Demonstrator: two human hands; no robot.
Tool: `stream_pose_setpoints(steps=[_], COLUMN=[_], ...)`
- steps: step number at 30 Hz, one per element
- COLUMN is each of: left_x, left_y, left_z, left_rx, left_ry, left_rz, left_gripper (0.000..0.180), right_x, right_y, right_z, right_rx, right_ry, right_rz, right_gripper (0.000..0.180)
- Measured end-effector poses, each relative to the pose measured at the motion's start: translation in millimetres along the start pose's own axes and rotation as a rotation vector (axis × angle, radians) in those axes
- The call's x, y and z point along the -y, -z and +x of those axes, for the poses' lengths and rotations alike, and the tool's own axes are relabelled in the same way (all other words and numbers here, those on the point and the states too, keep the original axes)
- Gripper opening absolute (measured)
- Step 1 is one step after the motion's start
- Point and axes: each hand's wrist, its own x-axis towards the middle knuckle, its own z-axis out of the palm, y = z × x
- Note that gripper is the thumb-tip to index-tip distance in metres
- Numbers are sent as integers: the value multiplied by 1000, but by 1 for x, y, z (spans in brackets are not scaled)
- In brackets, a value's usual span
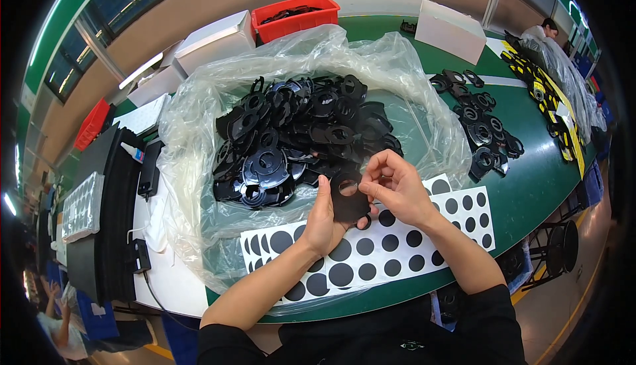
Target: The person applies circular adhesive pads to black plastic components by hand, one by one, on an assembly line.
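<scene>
Holding a flat black part (349, 199) w/ round hole, both hands meet just above the dot sheet (404, 246). Left hand (322, 222) grips part's left edge, thumb up along it, fingers closed behind. Right hand (394, 189) pinches at the hole's right rim, thumb & forefinger nearly shut; can't tell if a dot is between them. Part's long axis runs roughly up-down; bag (199, 140) of parts lies beyond fingertips.

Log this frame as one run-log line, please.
left hand: holds black plastic part | right hand: pinches part's edge | below: sheet of black round stickers
</scene>
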Motion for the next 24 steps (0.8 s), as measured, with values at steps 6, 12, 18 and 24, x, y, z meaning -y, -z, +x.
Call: stream_pose_setpoints(steps=[6, 12, 18, 24], left_x=[0, -1, 0, 0], left_y=[1, -1, 0, 1], left_z=[0, 0, 0, 0], left_rx=[11, 9, 0, 5], left_ry=[1, -5, -4, 4], left_rz=[-12, -8, -12, -30], left_gripper=[66, 64, 63, 62], right_x=[0, -2, -1, 3], right_y=[0, 1, 0, 0], right_z=[0, 0, 0, 0], right_rx=[0, -5, -12, 9], right_ry=[-12, -18, -34, -72], right_rz=[-9, -6, -5, -18], right_gripper=[16, 16, 17, 19])
